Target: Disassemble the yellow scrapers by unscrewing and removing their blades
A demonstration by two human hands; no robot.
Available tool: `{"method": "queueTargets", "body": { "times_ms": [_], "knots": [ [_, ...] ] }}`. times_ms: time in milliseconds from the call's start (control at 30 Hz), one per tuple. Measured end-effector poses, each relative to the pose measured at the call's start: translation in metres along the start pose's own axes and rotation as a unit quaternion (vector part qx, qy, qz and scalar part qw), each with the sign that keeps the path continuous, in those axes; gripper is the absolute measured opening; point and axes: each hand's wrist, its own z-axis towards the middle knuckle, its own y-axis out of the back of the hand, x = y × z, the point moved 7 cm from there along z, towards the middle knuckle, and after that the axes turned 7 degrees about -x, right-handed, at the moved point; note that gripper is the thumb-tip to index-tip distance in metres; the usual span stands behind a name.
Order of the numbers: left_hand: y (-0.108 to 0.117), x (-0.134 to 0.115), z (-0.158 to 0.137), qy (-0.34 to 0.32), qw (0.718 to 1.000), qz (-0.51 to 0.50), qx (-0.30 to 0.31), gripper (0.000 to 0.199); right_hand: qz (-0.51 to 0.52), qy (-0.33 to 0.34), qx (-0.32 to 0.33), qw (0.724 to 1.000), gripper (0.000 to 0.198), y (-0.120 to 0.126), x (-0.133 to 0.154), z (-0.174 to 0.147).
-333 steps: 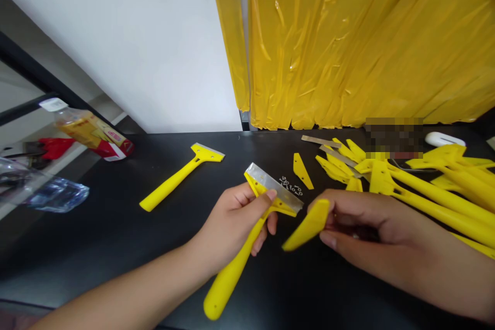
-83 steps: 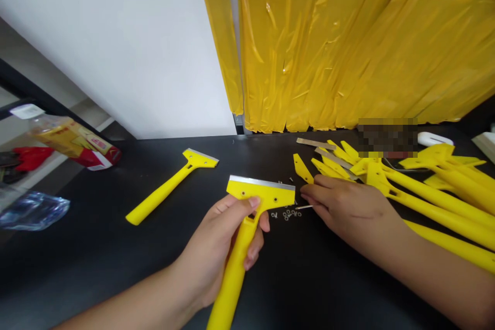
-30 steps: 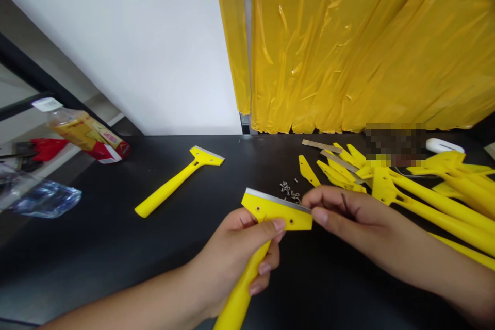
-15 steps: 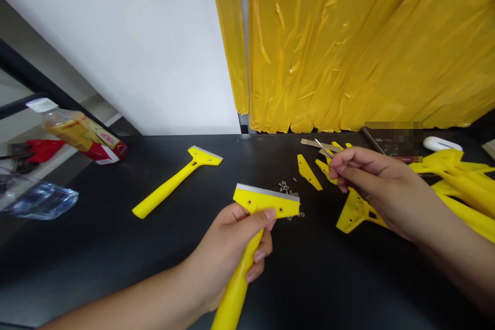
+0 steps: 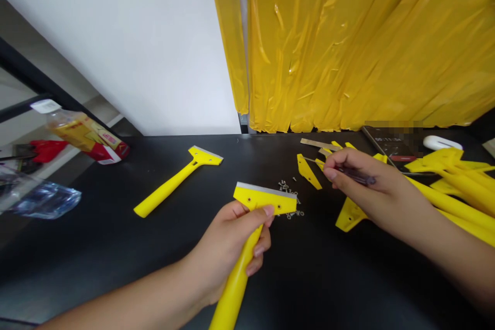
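Note:
My left hand (image 5: 240,237) is closed round the neck of a yellow scraper (image 5: 232,289), thumb on its head. A metal blade (image 5: 266,190) edges the head, and two screw holes show in the yellow face. Over the right side of the table, my right hand (image 5: 356,175) grips a screwdriver (image 5: 358,176) with a dark, see-through handle and a thin shaft pointing left. Just beyond the held scraper lie several small screws and nuts (image 5: 285,187). A loose yellow clamp plate (image 5: 308,172) rests near the screwdriver's tip.
Another yellow scraper (image 5: 170,188) lies at left on the black table (image 5: 116,268). More yellow scraper handles (image 5: 456,180) are heaped at right, near a phone (image 5: 386,144) and a white mouse (image 5: 443,143). A drink bottle (image 5: 88,134) lies tilted at far left. Behind hangs yellow film (image 5: 348,46).
The screwdriver has swung in my right hand, its shaft now lower and pointing left, its handle showing. My left hand and the scraper have barely moved.

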Motion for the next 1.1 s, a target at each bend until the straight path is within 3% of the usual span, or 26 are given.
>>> {"method": "queueTargets", "body": {
  "times_ms": [333,667,1100],
  "knots": [
    [0.000,0.002,0.002,0.001,1.000,0.000,-0.001,0.031,-0.033,-0.016,-0.056,0.998,0.032,-0.004,-0.016,0.005],
    [0.000,0.002,-0.002,0.011,1.000,0.003,-0.002,0.032,-0.056,-0.026,-0.021,0.998,0.028,-0.014,-0.022,0.004],
    [-0.001,0.001,0.000,0.012,1.000,0.007,-0.003,0.032,-0.060,-0.038,-0.032,0.997,0.030,-0.006,-0.019,0.003]
  ]
}}
